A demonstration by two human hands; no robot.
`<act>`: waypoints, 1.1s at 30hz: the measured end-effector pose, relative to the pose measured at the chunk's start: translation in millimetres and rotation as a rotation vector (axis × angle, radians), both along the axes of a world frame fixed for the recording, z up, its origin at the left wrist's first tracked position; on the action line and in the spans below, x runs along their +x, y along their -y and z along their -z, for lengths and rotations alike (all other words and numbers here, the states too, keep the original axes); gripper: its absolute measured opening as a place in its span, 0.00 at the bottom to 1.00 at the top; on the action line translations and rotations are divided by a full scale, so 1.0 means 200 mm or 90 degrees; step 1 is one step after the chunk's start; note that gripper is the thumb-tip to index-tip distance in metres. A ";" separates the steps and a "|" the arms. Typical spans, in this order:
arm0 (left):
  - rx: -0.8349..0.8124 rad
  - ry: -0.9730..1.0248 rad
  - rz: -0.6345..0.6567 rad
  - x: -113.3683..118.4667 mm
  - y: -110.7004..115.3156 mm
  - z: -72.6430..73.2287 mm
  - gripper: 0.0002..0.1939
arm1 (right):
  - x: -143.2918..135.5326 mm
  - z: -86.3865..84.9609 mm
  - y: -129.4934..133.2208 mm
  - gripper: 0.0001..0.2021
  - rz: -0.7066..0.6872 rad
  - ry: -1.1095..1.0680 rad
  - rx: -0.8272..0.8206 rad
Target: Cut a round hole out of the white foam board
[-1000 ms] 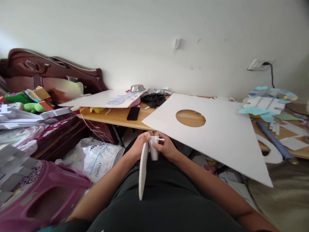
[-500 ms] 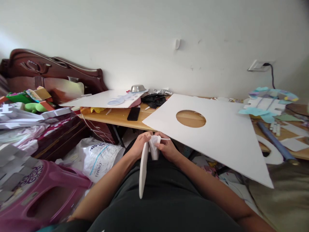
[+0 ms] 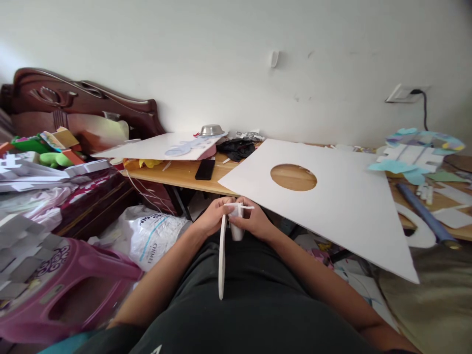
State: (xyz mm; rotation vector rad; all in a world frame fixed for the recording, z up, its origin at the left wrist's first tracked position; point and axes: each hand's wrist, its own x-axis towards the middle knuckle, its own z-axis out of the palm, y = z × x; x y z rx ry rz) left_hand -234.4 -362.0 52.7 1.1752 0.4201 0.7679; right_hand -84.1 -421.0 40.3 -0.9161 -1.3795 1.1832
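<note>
Close to my body, in the head view, I hold a white foam board piece point(image 3: 222, 260) that hangs nearly edge-on. My left hand point(image 3: 214, 216) pinches its top, fingers closed. Beside it, my right hand point(image 3: 255, 221) is closed around a small white hollow, cup-like piece point(image 3: 236, 231) made of thin board or paper. A short white strip point(image 3: 248, 207) sticks out to the right above my right fingers. Both hands meet at the top of these parts, and how they join there is hidden by my fingers.
A large white board point(image 3: 342, 196) with a round hole juts over the front edge of the wooden table point(image 3: 180, 178). Another white board point(image 3: 155, 147), a black phone point(image 3: 205, 169) and a metal bowl point(image 3: 211, 130) lie left. A pink stool point(image 3: 84, 250) and white sack point(image 3: 155, 238) stand lower left.
The foam board piece has turned more upright and edge-on. My right fingers have shifted on the cup-like piece, whose opening shows differently. The view has swung slightly.
</note>
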 end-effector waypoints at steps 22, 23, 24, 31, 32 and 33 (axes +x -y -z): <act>-0.077 -0.047 -0.021 -0.08 0.09 -0.03 0.21 | -0.02 -0.02 0.08 0.25 0.089 0.231 -0.060; -0.090 -0.053 -0.014 -0.09 0.10 -0.05 0.22 | -0.02 -0.02 0.09 0.26 0.085 0.232 -0.064; -0.101 -0.059 -0.005 -0.10 0.11 -0.06 0.24 | -0.02 -0.03 0.09 0.28 0.081 0.232 -0.063; -0.103 -0.066 -0.017 -0.13 0.08 -0.12 0.30 | -0.01 -0.05 0.10 0.30 0.262 0.203 -0.013; -0.097 -0.059 -0.041 -0.13 0.07 -0.13 0.32 | -0.01 -0.05 0.10 0.29 0.315 0.192 0.007; -0.087 -0.047 -0.068 -0.13 0.07 -0.13 0.35 | 0.00 -0.05 0.09 0.28 0.356 0.182 0.028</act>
